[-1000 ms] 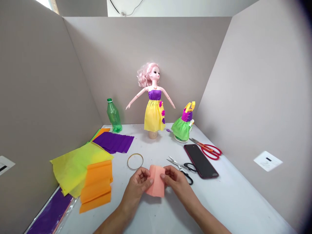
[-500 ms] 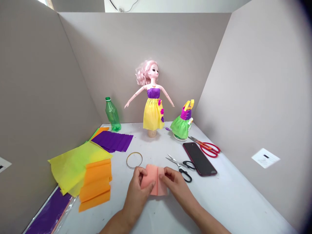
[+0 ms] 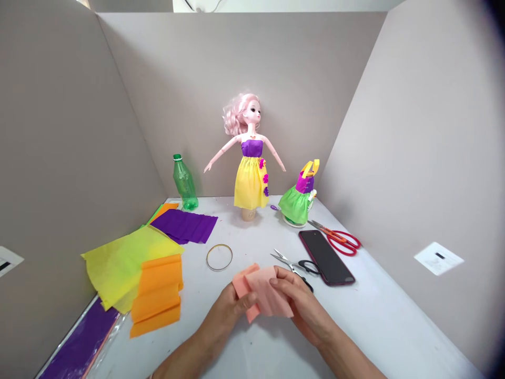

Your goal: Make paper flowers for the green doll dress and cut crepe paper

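A folded piece of peach crepe paper (image 3: 265, 292) is up off the table between my hands. My left hand (image 3: 231, 310) pinches its lower left side, while my right hand (image 3: 300, 304) holds the upper layer from the right, fingers on top. The layers lie skewed, one slanting across the other. My right hand is nearest to black-handled scissors (image 3: 294, 267), whose handles it partly hides. A thin gold ring (image 3: 219, 257) lies on the table beyond my left hand.
A doll in a yellow-and-purple paper dress (image 3: 251, 181) stands at the back, beside a green plastic bottle (image 3: 184, 183) and a small green dress form (image 3: 298, 202). Crepe sheets lie left; a phone (image 3: 326, 257) and red-handled scissors (image 3: 342, 241) lie right. Grey walls surround the table.
The peach paper has been lifted and opened out, with its layers now skewed rather than neatly folded. My right hand has moved up and to the right, nearer the scissors.
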{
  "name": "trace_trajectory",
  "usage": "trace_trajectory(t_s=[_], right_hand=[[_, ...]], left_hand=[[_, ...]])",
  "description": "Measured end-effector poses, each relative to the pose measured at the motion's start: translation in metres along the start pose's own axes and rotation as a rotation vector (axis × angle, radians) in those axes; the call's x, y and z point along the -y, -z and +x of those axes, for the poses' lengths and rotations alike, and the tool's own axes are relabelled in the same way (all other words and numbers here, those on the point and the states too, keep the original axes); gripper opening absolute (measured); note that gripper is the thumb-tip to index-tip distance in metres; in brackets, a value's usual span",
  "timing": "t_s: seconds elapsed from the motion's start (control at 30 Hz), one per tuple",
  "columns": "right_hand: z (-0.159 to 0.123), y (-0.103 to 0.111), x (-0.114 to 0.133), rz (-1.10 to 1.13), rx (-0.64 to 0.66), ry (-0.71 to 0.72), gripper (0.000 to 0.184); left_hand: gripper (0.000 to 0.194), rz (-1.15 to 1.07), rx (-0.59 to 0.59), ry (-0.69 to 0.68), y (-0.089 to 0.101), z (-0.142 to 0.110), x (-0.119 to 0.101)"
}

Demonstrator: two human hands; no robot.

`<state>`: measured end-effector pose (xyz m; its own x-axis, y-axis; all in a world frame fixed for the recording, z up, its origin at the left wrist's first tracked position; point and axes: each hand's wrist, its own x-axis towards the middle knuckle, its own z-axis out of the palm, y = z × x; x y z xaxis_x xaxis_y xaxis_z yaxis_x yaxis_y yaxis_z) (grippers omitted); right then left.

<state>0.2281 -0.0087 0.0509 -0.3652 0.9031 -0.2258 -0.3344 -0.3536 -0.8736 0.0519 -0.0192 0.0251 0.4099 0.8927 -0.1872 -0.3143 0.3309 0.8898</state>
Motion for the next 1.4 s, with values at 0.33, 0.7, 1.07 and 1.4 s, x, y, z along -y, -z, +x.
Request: trace_trajectory(t_s=[0.33,0.7,1.07,1.4], right_hand=[[0.000,0.022,0.015,0.052,-0.161,0.129,0.014],[-0.003,0.029,0.024,-0.049,-0.115,0.145,0.023],[-0.002,0.036,0.024,-0.021,-0.159,0.154,0.018],[-0.009,0.067,0.051,-0.039,-0.353,0.270,0.015]], left_hand=[[0.024,-0.233,-0.207,-0.044,0.020,0.006,-0.003],[0.049,-0.299,-0.224,0.116,0.015,0.000,-0.007],[0.066,-0.038,-0.068,0.105,0.016,-0.001,-0.010],[0.053,0.218,0.111,0.018,0.041,0.007,-0.018]])
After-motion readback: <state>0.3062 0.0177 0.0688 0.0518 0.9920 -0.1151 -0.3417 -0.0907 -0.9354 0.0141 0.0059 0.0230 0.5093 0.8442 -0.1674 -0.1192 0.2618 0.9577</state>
